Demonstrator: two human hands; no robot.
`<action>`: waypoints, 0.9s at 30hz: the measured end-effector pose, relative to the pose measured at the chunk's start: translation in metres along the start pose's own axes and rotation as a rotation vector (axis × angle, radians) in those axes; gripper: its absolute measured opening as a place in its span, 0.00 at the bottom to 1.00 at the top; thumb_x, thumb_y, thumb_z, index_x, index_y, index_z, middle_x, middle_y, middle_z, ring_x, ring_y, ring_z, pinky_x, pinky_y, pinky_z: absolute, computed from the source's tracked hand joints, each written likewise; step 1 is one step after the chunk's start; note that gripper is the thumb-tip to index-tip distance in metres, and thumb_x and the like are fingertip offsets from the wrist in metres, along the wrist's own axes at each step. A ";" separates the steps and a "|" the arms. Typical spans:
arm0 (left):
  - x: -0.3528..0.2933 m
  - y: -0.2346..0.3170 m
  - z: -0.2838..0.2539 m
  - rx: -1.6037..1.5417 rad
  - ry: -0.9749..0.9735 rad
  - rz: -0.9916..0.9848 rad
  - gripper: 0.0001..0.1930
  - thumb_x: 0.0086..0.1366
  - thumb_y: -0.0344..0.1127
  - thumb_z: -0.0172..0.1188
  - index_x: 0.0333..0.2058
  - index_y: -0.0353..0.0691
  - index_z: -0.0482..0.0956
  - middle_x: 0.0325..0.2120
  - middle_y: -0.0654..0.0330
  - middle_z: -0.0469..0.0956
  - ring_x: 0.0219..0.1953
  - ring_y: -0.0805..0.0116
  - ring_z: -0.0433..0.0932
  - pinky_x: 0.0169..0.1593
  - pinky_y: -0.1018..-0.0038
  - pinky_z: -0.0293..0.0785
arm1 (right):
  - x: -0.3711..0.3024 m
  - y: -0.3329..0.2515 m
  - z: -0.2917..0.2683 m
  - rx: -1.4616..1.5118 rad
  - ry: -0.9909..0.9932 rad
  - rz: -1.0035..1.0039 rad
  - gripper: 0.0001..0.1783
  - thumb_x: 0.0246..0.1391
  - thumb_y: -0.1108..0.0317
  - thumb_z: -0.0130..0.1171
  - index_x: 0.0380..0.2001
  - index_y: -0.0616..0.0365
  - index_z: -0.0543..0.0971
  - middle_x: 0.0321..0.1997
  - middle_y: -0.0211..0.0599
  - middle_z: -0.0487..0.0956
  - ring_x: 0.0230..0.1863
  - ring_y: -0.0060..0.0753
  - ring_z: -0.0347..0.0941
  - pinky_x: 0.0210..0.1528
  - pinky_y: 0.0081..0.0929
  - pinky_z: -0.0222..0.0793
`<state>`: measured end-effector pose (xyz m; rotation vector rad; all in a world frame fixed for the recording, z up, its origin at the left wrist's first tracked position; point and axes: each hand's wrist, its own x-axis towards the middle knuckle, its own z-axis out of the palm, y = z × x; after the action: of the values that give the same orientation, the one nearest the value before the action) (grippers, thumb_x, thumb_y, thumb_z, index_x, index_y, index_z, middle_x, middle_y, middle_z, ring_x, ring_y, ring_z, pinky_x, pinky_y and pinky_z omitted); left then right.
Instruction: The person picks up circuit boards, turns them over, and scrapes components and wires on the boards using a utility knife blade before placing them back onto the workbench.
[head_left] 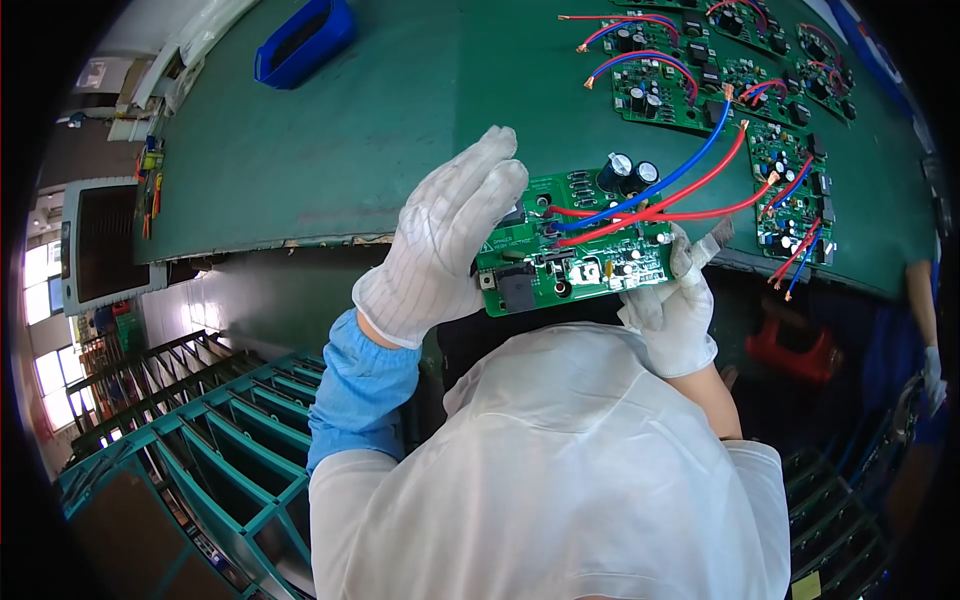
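Observation:
A green circuit board (540, 262) with capacitors and other parts is held above the near edge of the bench. Two red wires (690, 187) and one blue wire (672, 180) arch from it up to the right, with bare copper ends. My left hand (440, 235), in a white striped glove, holds the board's left end; its fingers point away from me and its thumb is hidden. Around the board's right end closes my right hand (682, 310), also gloved. A greyish flat piece (718, 238) juts out beside its fingers; I cannot tell what it is.
Several similar boards (655, 75) with red and blue wires lie at the far right of the green bench (330, 150). A blue bin (305, 45) sits at the back left. Teal metal racks (225, 450) stand at lower left. Another person's gloved hand (933, 380) shows far right.

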<state>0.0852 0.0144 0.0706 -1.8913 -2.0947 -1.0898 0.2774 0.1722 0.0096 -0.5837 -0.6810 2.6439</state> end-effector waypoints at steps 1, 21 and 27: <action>0.000 -0.002 0.001 -0.006 -0.022 0.002 0.41 0.33 0.26 0.69 0.52 0.35 0.65 0.53 0.40 0.67 0.57 0.41 0.66 0.55 0.55 0.67 | 0.000 0.000 0.002 0.001 0.004 -0.002 0.25 0.56 0.56 0.54 0.52 0.58 0.65 0.45 0.34 0.75 0.39 0.27 0.75 0.31 0.22 0.69; 0.000 -0.005 0.010 -0.113 -0.087 -0.014 0.39 0.41 0.30 0.69 0.56 0.35 0.65 0.52 0.45 0.69 0.55 0.46 0.69 0.56 0.60 0.67 | 0.004 -0.007 -0.007 0.084 -0.030 0.042 0.22 0.56 0.59 0.53 0.51 0.57 0.67 0.40 0.36 0.77 0.22 0.24 0.71 0.25 0.21 0.67; -0.001 0.002 0.000 -0.075 -0.293 -0.070 0.33 0.43 0.28 0.67 0.52 0.36 0.70 0.45 0.48 0.75 0.47 0.50 0.76 0.49 0.62 0.71 | 0.015 -0.018 -0.016 0.167 -0.246 0.205 0.27 0.56 0.44 0.53 0.43 0.58 0.71 0.31 0.42 0.78 0.24 0.25 0.73 0.23 0.17 0.65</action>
<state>0.0868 0.0135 0.0706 -2.1424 -2.3165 -0.9671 0.2767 0.1994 0.0013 -0.2979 -0.4809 2.9604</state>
